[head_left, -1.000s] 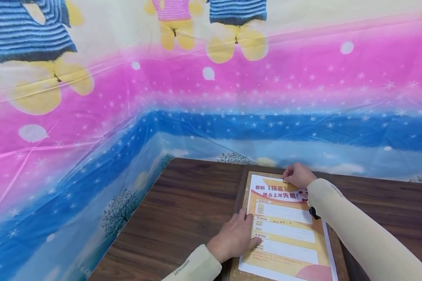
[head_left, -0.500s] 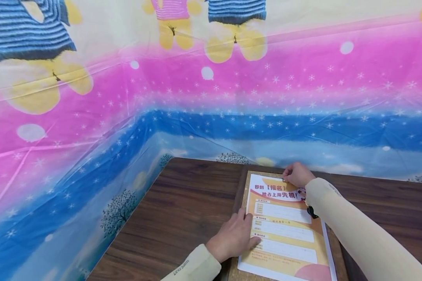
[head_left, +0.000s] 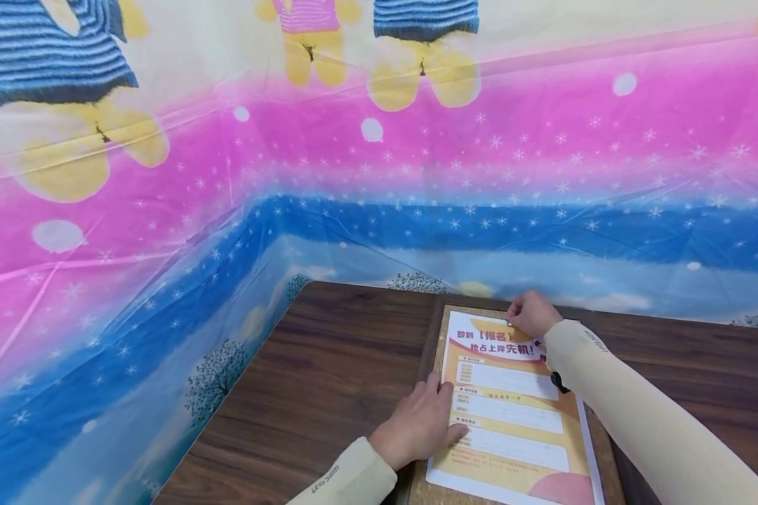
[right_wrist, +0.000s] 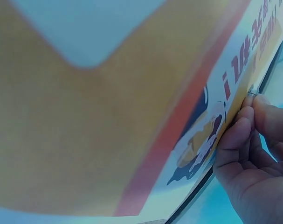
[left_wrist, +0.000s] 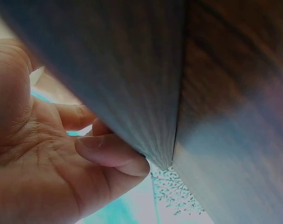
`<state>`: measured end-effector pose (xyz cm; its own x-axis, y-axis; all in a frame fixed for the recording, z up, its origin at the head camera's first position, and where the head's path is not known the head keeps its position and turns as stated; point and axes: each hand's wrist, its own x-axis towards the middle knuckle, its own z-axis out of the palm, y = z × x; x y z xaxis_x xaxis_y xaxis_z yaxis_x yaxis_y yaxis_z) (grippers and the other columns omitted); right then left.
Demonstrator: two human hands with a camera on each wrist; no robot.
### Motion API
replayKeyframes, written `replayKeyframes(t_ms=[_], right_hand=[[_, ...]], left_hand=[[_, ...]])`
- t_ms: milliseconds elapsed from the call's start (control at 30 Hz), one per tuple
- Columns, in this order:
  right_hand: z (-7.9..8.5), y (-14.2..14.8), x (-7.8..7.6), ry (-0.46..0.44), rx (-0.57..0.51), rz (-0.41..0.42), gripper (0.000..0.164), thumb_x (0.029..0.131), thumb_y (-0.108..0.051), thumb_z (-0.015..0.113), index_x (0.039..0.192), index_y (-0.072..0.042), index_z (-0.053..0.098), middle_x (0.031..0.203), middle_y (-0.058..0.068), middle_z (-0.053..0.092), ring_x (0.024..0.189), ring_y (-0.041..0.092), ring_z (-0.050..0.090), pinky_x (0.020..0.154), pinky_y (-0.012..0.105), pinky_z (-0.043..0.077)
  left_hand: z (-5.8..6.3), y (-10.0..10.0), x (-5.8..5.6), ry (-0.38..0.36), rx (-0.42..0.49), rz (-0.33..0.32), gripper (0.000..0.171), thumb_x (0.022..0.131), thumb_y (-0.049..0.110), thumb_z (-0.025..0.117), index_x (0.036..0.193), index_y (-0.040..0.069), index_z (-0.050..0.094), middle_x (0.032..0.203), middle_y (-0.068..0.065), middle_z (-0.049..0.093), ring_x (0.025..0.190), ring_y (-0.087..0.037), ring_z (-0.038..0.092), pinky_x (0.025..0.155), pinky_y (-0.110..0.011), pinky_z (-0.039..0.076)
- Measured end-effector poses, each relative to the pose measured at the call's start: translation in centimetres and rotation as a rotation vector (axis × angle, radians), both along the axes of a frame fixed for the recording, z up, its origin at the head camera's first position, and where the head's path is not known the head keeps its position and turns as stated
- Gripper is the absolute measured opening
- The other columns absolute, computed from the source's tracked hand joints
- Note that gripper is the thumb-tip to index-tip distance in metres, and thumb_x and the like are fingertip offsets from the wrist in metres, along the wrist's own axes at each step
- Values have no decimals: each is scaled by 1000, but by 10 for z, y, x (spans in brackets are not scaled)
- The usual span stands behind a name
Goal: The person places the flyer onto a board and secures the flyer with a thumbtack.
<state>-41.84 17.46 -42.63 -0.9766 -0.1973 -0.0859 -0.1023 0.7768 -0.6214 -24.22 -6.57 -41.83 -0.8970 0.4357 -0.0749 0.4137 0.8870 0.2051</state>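
A cork board with a dark wooden frame lies on the table, and a printed paper sheet in orange, white and red covers most of it. At the sheet's top edge my right hand pinches a small, shiny push pin between thumb and fingertip, close against the paper. My left hand rests across the board's left edge, thumb over the paper. In the left wrist view the little finger of the left hand bends beside the wooden frame. The right forearm hides the sheet's upper right corner.
The dark wood table stands in a corner against a printed cloth with snowflakes and bear figures. A black strap or device shows under the right wrist. Pale sleeves cover both forearms.
Both hands stay nearly where they were. The right hand keeps pinching at the sheet's top edge, and the view shifts very slightly.
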Motion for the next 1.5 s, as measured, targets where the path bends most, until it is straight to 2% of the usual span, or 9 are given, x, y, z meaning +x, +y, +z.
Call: replayKeyframes(t_ms=[467,867,1100,1267,1433,1500], right_hand=[[-1,-1,0,5,1,22,11,92,-10,60,89,-1,65,82,10,58,75,25,53,68,38,42],[-4,-3,1,-7,7,-2,10,92,-10,60,87,-3,66,83,10,59,77,26,53,67,37,42],[-3,-3,9,8,-17,-24,10,92,-7,58,88,-1,64,82,10,57,76,25,53,68,37,42],[-4,2,16,5,3,-31,10,93,-7,56,88,-1,62,78,9,54,73,24,51,65,36,41],[-2,8,19,35,47,4,12,93,-4,53,84,-1,59,75,9,53,69,23,49,63,36,39],[-3,9,21,55,53,23,12,93,-3,53,83,-1,59,74,9,52,68,22,49,62,36,39]], left_hand=[[-1,-1,1,6,18,3,59,87,45,65,126,3,50,110,-9,45,88,-18,50,68,-29,47],[-2,-2,1,-5,-5,1,60,87,48,64,126,4,50,112,-9,45,91,-19,51,70,-29,48],[-2,0,0,-7,9,-17,61,86,47,65,126,4,50,112,-9,45,92,-20,52,70,-30,48],[-3,3,0,-9,20,-35,60,86,46,66,124,3,52,110,-9,45,89,-19,52,70,-30,48],[-4,1,-6,-57,43,-34,60,86,48,65,124,4,51,108,-9,44,86,-15,50,70,-28,48],[-4,-1,-10,-110,69,-27,58,88,47,63,125,4,50,110,-9,42,84,-14,49,70,-27,47]])
